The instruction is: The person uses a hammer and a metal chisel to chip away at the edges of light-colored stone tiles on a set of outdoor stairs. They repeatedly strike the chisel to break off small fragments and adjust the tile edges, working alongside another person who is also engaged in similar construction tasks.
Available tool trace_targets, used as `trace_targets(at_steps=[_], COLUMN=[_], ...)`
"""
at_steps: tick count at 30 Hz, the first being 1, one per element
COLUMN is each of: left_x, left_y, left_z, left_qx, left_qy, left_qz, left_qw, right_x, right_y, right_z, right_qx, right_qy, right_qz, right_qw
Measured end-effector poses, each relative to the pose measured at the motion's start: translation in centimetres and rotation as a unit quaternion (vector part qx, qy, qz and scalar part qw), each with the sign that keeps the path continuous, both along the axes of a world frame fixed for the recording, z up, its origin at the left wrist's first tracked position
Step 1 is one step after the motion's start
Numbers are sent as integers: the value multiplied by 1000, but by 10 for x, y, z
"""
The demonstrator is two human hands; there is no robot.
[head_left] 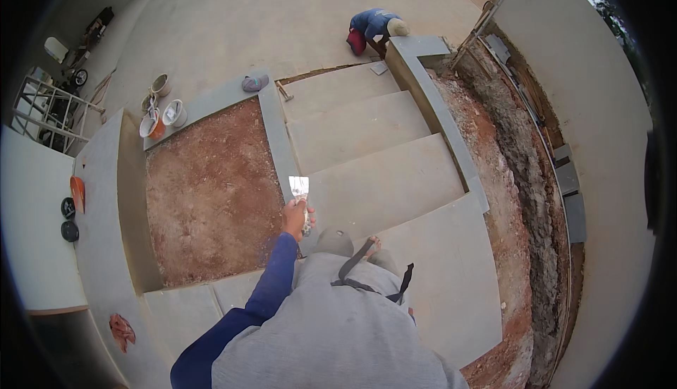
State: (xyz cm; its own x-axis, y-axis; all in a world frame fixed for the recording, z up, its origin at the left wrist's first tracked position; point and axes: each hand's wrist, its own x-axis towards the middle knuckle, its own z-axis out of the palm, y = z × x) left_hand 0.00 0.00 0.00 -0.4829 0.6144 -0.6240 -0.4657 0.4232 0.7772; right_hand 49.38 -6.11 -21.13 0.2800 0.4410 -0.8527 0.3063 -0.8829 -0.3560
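Note:
My left hand is closed around the handle of a putty knife. Its broad, shiny blade points away from me, over the grey coping that borders the steps on the left. The blue sleeve of my left arm comes up from the lower edge. My right hand does not show; my grey shirt fills the lower middle. Just beyond my knee, a small patch of skin is too unclear to name. Wide, pale steps run ahead of me.
A co-worker crouches at the far end of the right-hand low wall. Buckets stand left, beyond a red-earth bed. A hammer and a cap lie by the left coping. A rough trench runs along the right.

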Motion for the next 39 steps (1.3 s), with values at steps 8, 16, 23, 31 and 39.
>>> trace_targets(at_steps=[8,16,23,31,39], left_x=[-52,-202,-359,-523,-674], left_y=[139,346,454,609,753], left_z=[-16,-113,-112,-256,-308], left_qx=[-4,-39,-83,-26,56], left_qy=[7,61,96,-35,-139], left_qz=[11,-29,-42,90,72], left_qw=[1000,997,991,995,986], right_x=[-99,-218,-341,-489,-806], right_y=[411,580,574,832,1071], right_z=[183,-13,-168,-258,-219], right_qx=[254,195,96,137,29], right_qy=[85,12,-17,-70,60], right_qz=[42,-70,319,731,252], right_qw=[963,978,943,665,965])
